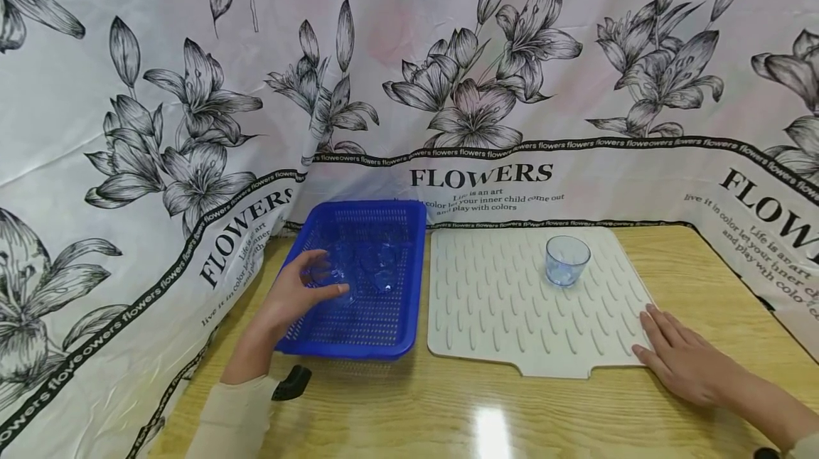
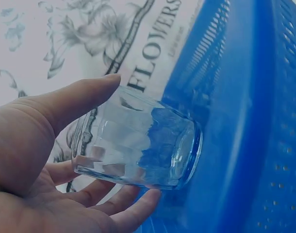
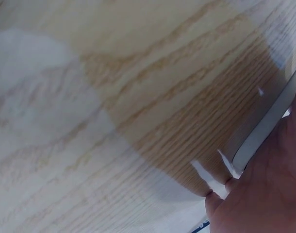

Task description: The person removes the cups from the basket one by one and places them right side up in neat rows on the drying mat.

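Note:
My left hand [image 1: 296, 295] is at the left side of a blue plastic basket [image 1: 409, 288]. Between its thumb and fingers it holds a clear glass cup [image 2: 138, 141], tipped on its side in the left wrist view. More clear glassware [image 1: 382, 267] lies inside the basket, hard to make out against the blue. On the right, my right hand [image 1: 687, 359] rests with straight fingers at the right edge of a pale ribbed drying mat [image 1: 493, 303]. One clear glass cup [image 1: 566, 263] stands upright on that mat, toward its back right.
Basket and mat sit side by side on a wood-grain table [image 1: 397, 409]. A white curtain [image 1: 486, 196] printed with flowers hangs behind them and along both sides. A small black object [image 1: 292, 382] shows by the left sleeve.

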A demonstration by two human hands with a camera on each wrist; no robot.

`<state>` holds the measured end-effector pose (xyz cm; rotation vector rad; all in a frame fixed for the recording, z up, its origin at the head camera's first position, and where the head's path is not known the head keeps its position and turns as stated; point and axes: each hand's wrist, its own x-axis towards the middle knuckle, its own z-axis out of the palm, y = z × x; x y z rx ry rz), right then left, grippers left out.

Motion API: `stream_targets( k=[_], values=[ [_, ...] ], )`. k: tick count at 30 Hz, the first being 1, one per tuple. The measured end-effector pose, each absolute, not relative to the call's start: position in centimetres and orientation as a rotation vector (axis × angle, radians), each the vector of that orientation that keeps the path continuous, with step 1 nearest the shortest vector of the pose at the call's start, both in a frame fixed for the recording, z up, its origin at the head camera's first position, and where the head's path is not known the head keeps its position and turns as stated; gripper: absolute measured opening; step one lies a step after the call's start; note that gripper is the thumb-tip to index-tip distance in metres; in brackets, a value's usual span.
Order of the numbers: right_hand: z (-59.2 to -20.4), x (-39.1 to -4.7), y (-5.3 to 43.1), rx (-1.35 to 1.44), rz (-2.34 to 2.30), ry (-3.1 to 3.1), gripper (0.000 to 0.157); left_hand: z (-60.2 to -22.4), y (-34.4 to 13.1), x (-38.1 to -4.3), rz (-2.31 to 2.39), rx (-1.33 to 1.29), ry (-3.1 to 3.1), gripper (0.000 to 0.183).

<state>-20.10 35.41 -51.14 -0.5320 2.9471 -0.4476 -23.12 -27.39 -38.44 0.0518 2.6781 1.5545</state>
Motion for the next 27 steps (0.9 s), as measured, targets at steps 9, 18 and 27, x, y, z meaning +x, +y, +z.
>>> stream_targets(
  k=[9,18,27],
  values=[
    [-50.6,-20.0,35.0,-0.534,-0.445,2.954,0.072,-37.2,-25.9,-23.1,1.615,0.09,2.657,0.092],
    [-50.1,-20.0,34.9,-0.528,-0.441,2.956,0.071,-36.0,-24.0,-23.2,1.635,0.122,2.656,0.086],
    [-50.1,-19.9,34.9,-0.527,-0.445,2.956,0.071,-35.5,-21.7,-23.8,1.664,0.139,2.643,0.084]
  ],
)
